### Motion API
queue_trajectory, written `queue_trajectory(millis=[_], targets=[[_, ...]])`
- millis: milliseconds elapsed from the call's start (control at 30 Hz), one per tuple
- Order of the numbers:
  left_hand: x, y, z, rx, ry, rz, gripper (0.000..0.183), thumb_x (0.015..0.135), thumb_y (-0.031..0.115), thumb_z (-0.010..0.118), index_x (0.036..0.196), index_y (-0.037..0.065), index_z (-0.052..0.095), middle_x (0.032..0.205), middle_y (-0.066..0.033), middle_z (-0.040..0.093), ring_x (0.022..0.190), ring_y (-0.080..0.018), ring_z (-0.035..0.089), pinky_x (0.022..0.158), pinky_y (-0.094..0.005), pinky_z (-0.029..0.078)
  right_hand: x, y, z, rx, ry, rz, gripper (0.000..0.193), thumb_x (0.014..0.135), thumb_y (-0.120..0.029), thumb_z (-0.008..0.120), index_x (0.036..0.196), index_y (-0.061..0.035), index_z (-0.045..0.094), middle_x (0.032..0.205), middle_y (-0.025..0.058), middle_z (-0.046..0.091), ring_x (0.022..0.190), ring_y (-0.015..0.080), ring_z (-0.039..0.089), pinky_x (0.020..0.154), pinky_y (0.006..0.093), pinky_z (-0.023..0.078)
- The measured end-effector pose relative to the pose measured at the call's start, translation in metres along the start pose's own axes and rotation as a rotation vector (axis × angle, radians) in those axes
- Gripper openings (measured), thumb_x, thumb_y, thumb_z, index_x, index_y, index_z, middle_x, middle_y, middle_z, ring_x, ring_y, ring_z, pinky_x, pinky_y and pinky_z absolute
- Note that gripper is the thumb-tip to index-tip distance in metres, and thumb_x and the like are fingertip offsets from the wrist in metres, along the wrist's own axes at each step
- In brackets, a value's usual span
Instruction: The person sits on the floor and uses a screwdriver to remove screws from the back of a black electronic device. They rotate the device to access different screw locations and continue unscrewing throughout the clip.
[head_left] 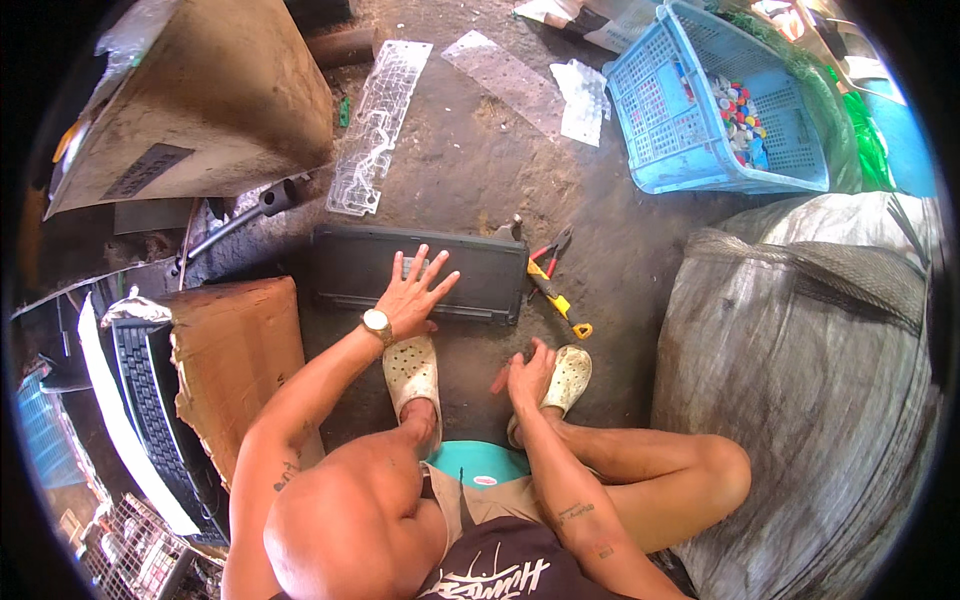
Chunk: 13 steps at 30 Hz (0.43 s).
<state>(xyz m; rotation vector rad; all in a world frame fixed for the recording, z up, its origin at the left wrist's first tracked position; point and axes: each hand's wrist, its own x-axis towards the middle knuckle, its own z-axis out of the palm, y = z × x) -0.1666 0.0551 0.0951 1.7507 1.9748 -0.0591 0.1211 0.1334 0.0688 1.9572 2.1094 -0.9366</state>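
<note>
A black keyboard (pixel 470 275) lies across the floor in front of my feet, apparently face down, with a pale label partly under my fingers. My left hand (pixel 408 297) is open over it, fingers spread and palm down, seemingly resting on its surface. Beside my right clog (pixel 568 378), my right hand (pixel 532 375) is closed, its fingers curled. A blurred reddish thing (pixel 500 380) shows at those fingers; its kind is unclear. Red-handled pliers (pixel 552 250) and a yellow-and-black tool (pixel 560 303) lie at the keyboard's right end, near a hammer head (pixel 516 226).
Clear plastic circuit sheets (pixel 372 130) lie farther off. A blue crate (pixel 665 130) holding colourful caps stands far right, above a large grey sack (pixel 790 400). Cardboard boxes (pixel 245 360) flank my left, with another keyboard (pixel 160 420) upright in one. I sit on a turquoise seat (pixel 478 460).
</note>
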Motion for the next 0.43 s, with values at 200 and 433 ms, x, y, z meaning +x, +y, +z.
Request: queue_trajectory(millis=[200, 433], targets=[[0.011, -0.006, 0.006, -0.011, -0.011, 0.02, 0.108, 0.075, 0.045, 0.094, 0.165, 0.021, 0.04, 0.179, -0.0168, 0.016, 0.162, -0.0505, 0.011, 0.12, -0.0791, 0.024, 0.068, -0.041, -0.001, 0.283, -0.031, -0.165, 0.045, 0.1, -0.02, 0.062, 0.139, 0.0012, 0.067, 0.134, 0.0196, 0.069, 0.127, 0.0363, 0.063, 0.113, 0.0446, 0.046], [0.014, 0.024, -0.033, -0.332, 0.303, -0.045, 0.103, 0.082, 0.06, 0.085, 0.165, 0.022, 0.039, 0.179, -0.0146, 0.013, 0.164, -0.0438, 0.011, 0.12, -0.0813, 0.022, 0.078, -0.074, -0.05, 1.435, -0.633, 0.228, 0.053, 0.11, -0.036, 0.063, 0.15, -0.0026, 0.059, 0.14, 0.0086, 0.07, 0.127, 0.0245, 0.066, 0.116, 0.0439, 0.046]])
